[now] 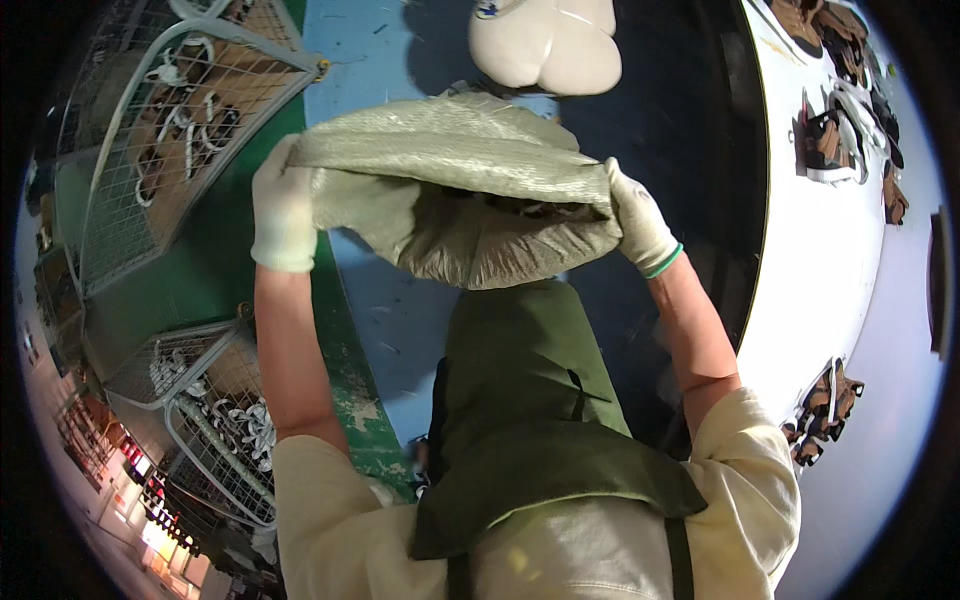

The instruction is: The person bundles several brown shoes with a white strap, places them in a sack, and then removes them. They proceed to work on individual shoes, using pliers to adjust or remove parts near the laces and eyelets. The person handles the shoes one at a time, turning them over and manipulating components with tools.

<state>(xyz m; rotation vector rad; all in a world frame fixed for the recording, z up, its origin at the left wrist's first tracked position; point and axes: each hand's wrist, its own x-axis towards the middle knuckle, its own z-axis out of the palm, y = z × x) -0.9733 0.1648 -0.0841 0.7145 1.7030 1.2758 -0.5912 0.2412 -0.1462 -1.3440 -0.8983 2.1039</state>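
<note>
A greenish-grey woven sack point(440, 150) is stretched between my two gloved hands, its mouth gaping toward me. My left hand point(284, 205), in a white knit glove, is closed on the sack's left edge. On the opposite edge my right hand point(640, 218), in a white glove with a green cuff, grips the rim. Inside the sack's dark opening some dark and pale items show, too shaded to make out. My fingertips are partly hidden by the cloth.
A cream plastic stool seat point(545, 45) stands beyond the sack. Wire mesh carts point(150, 130) with sandal parts are on my left. Along my right runs a white table point(820, 260) bearing brown and white sandals point(840, 135). The floor point(385, 310) is blue and green.
</note>
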